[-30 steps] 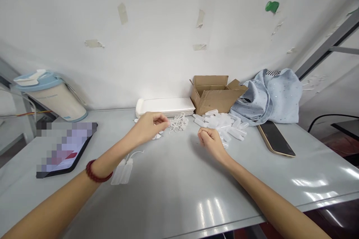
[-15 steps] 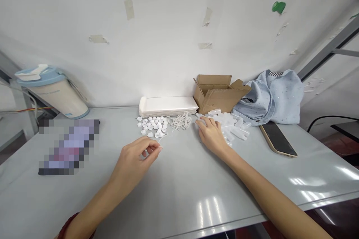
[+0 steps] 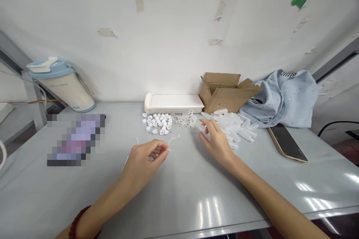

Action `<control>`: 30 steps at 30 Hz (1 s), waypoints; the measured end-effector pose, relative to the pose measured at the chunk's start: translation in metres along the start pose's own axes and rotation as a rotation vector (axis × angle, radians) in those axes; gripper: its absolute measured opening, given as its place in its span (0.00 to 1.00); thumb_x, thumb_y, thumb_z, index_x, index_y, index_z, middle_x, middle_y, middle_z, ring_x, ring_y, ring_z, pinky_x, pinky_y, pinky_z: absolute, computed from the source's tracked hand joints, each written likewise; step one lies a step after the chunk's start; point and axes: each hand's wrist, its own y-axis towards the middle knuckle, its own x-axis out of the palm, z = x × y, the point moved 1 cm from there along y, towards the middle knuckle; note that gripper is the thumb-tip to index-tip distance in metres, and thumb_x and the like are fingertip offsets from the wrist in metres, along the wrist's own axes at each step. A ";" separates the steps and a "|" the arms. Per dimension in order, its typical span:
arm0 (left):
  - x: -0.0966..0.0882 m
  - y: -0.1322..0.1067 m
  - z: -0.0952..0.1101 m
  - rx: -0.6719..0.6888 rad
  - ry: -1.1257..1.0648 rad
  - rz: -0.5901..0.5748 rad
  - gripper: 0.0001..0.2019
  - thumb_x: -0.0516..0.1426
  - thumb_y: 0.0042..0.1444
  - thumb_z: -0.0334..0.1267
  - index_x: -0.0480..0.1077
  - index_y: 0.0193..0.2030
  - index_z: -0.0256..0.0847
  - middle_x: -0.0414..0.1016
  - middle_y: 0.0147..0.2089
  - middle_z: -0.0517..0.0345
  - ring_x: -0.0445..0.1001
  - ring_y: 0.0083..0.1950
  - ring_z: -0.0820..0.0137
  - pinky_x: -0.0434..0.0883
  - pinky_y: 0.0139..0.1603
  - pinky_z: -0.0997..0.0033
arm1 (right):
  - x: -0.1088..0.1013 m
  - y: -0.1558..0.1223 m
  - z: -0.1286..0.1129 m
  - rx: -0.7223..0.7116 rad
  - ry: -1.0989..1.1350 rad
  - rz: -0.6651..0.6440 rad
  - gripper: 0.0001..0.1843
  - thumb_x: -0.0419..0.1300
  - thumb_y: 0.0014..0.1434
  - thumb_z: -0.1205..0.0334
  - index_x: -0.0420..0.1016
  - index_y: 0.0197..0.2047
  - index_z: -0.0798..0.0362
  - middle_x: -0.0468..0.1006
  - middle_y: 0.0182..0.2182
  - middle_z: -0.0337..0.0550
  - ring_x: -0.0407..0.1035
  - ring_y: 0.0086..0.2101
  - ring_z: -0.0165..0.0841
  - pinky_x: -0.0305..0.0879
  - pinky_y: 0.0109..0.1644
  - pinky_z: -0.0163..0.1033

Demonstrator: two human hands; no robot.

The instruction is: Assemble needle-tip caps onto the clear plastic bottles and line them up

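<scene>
Thumb and index finger of my left hand (image 3: 150, 158) are pinched together over the table's middle. They hold a thin white string (image 3: 174, 137), whose end sticks out past the fingertips; more of it shows behind the hand. My right hand (image 3: 214, 138) is at the left edge of a pile of translucent plastic tubes (image 3: 238, 125), its fingers curled around what looks like one of these tubes, mostly hidden. Between the hands, farther back, lie a tangle of white strings (image 3: 186, 120) and a group of small white caps (image 3: 159, 121).
Behind the caps is a stack of white flat packs (image 3: 175, 101) against the wall. An open cardboard box (image 3: 230, 97) and a light blue cloth bag (image 3: 291, 99) stand at the right, near a phone (image 3: 287, 143). A tumbler (image 3: 66, 86) and a blurred-out flat object (image 3: 77, 138) are on the left.
My view has shifted a little, so the scene sits farther right. My right hand has drawn slightly back toward me at the pile. More of the string in my left hand shows.
</scene>
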 end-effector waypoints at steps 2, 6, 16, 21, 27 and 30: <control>0.001 0.000 -0.001 -0.056 -0.055 -0.019 0.06 0.58 0.52 0.42 0.73 0.32 0.45 0.79 0.31 0.63 0.77 0.34 0.69 0.72 0.35 0.73 | -0.007 -0.006 -0.015 -0.058 0.282 0.066 0.15 0.55 0.58 0.69 0.66 0.49 0.51 0.72 0.39 0.46 0.68 0.35 0.35 0.66 0.40 0.42; 0.003 -0.001 -0.002 -0.131 -0.135 -0.037 0.08 0.58 0.52 0.45 0.72 0.31 0.43 0.78 0.27 0.62 0.78 0.32 0.67 0.72 0.32 0.72 | -0.016 -0.021 -0.044 0.035 0.777 -0.003 0.04 0.59 0.57 0.67 0.67 0.35 0.50 0.70 0.36 0.41 0.68 0.37 0.32 0.67 0.40 0.38; 0.006 -0.003 0.000 -0.072 -0.301 -0.074 0.05 0.58 0.53 0.40 0.72 0.33 0.41 0.79 0.28 0.59 0.78 0.32 0.67 0.75 0.32 0.70 | -0.008 -0.029 -0.058 0.185 1.009 -0.253 0.06 0.62 0.56 0.63 0.68 0.36 0.51 0.72 0.37 0.41 0.71 0.37 0.32 0.68 0.42 0.39; 0.010 -0.008 0.004 0.086 -0.167 -0.018 0.05 0.56 0.56 0.37 0.73 0.37 0.43 0.80 0.35 0.59 0.79 0.37 0.68 0.77 0.32 0.73 | -0.003 -0.031 -0.056 0.264 1.001 -0.323 0.10 0.62 0.57 0.60 0.67 0.42 0.51 0.75 0.37 0.42 0.73 0.38 0.33 0.69 0.41 0.39; 0.015 -0.012 0.000 0.483 0.158 0.102 0.09 0.51 0.60 0.31 0.69 0.45 0.41 0.79 0.42 0.56 0.78 0.35 0.71 0.77 0.35 0.74 | 0.000 -0.035 -0.056 0.245 0.968 -0.343 0.21 0.62 0.57 0.61 0.66 0.54 0.48 0.76 0.43 0.44 0.73 0.42 0.35 0.70 0.46 0.42; 0.018 -0.012 -0.007 0.634 0.264 0.131 0.11 0.50 0.62 0.29 0.66 0.50 0.39 0.78 0.46 0.53 0.78 0.40 0.70 0.77 0.40 0.73 | 0.000 -0.035 -0.057 0.249 0.956 -0.346 0.22 0.61 0.57 0.61 0.67 0.55 0.49 0.77 0.40 0.44 0.73 0.41 0.36 0.70 0.46 0.44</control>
